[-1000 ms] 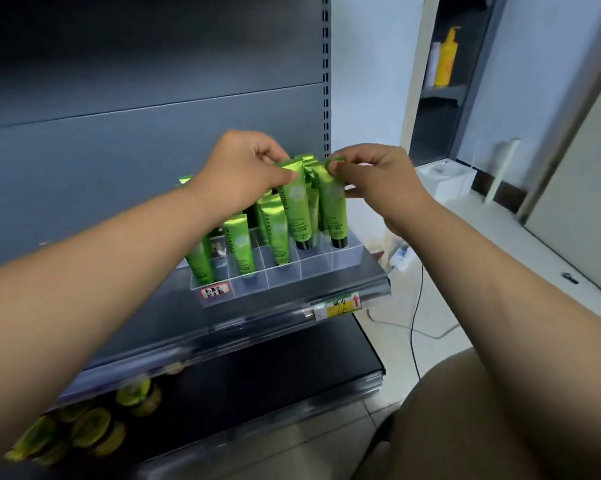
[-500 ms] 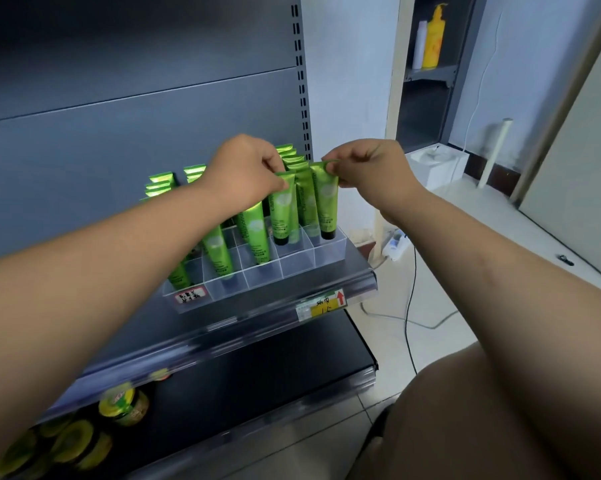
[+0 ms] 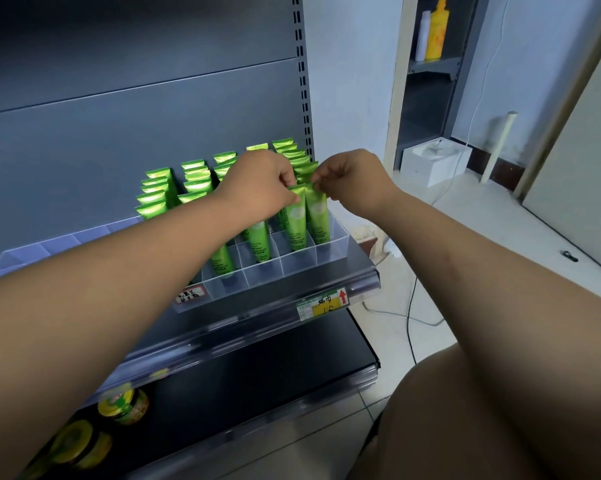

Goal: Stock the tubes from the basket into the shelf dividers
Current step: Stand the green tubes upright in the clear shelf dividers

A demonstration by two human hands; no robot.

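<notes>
- Currently, in the head view, the left hand point(image 3: 257, 181) pinches the crimped top of a green tube point(image 3: 297, 220). The right hand point(image 3: 351, 178) pinches the crimp of the neighbouring tube point(image 3: 318, 216), just beside it.
- Both tubes stand near upright, cap down, in the front right cells of the clear divider tray point(image 3: 330, 252). Each long axis runs down from the fingers into its cell.
- The right hand is nearer the tray's right wall.
- Compared with half a second ago, both pinches persist and the hands have drawn closer together.
- The basket is not in view.

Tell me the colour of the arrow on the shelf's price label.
Red arrow, seen in head view.
</notes>
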